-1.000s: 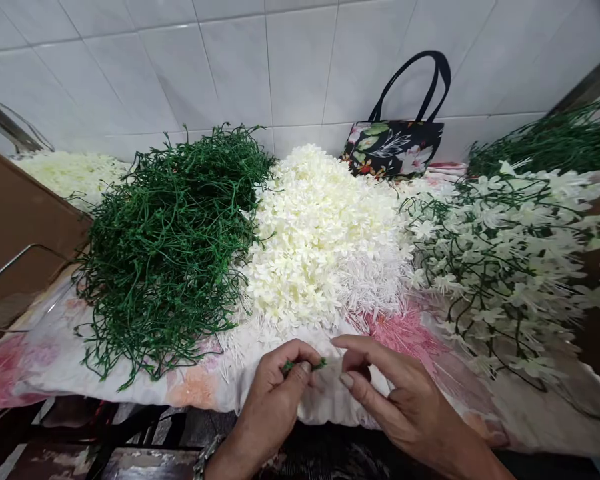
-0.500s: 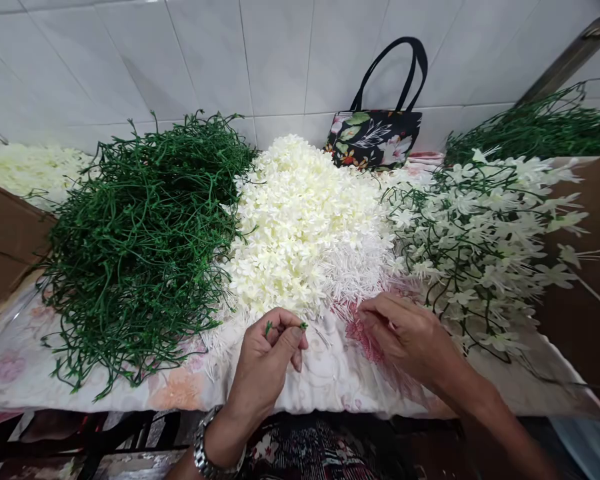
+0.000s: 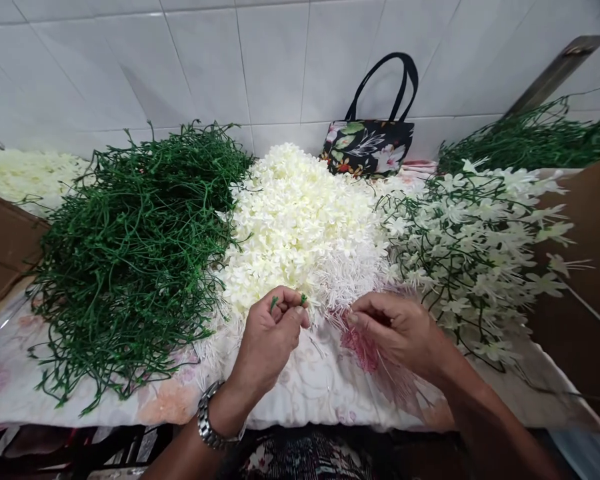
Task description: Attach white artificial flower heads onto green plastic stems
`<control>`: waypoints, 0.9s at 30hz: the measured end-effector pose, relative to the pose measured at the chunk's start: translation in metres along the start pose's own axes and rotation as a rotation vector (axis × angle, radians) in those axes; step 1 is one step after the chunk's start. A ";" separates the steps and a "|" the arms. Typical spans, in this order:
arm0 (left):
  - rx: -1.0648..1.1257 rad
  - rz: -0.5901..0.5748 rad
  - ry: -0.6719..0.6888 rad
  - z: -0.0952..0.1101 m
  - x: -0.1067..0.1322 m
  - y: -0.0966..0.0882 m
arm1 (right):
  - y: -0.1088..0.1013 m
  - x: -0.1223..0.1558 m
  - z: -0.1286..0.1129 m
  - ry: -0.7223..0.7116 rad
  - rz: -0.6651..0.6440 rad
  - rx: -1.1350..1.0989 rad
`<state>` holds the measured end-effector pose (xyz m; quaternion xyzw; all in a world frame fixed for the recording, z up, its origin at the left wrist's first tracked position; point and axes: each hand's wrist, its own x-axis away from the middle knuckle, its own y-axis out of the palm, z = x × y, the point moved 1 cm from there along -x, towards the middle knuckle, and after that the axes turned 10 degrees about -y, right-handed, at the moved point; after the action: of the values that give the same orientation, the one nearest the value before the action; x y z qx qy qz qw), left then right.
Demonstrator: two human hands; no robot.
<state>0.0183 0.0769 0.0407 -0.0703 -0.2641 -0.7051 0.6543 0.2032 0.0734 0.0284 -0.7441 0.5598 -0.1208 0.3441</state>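
My left hand (image 3: 270,337) is closed in a pinch on a short green plastic stem (image 3: 303,299), whose tips poke out above the fingers. My right hand (image 3: 395,330) is curled with its fingertips together at the edge of the thin white plastic stamens (image 3: 353,283); what it grips, if anything, is hidden. Both hands hover over the flowered cloth (image 3: 325,383) at the front of a pile of loose cream fabric blossoms (image 3: 300,220). A big heap of green stems (image 3: 135,247) lies to the left.
Assembled sprays of white flowers on green stems (image 3: 480,240) lie at the right, with more green stems (image 3: 530,140) behind. A black floral handbag (image 3: 370,143) leans on the white tiled wall. Brown cardboard (image 3: 5,247) stands at the left; more cream blossoms (image 3: 25,173) lie far left.
Both hands moved up toward the blossom pile. My right hand drew away from the left, then settled at the white stamens. The left kept its pinch on the green stem.
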 end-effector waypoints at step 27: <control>-0.195 0.061 0.076 -0.039 0.018 -0.019 | 0.017 0.027 -0.011 -0.189 0.255 0.216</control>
<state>0.0071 0.0434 0.0105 -0.1150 -0.1668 -0.7094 0.6751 0.1934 0.0419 0.0196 -0.6340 0.5986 -0.0654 0.4853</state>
